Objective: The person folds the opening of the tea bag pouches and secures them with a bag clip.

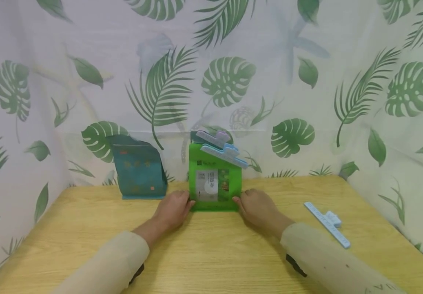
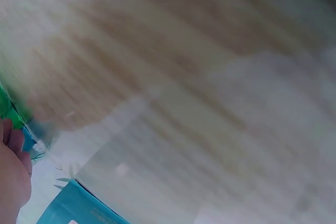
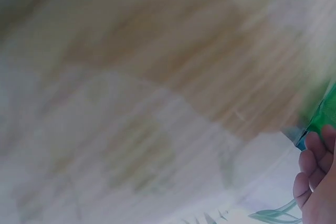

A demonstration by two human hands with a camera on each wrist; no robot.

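From the head view, my wooden table (image 1: 211,253) is walled by a leaf-print curtain (image 1: 233,81), and the green pouch (image 1: 215,179) stands upright at its middle with my left hand (image 1: 172,210) and right hand (image 1: 257,210) touching its lower corners, though I cannot tell how the fingers lie; two clips (image 1: 222,149) sit on its top, a teal pouch (image 1: 139,167) stands left of it, a loose blue clip (image 1: 326,223) lies right of it, and its label print is too small to read. My left wrist view is blurred, showing wood grain, my curled fingers (image 2: 13,150) beside a green sliver and the teal pouch's corner below. My right wrist view, equally blurred, shows my curled fingers (image 3: 315,166) touching the green pouch's edge.
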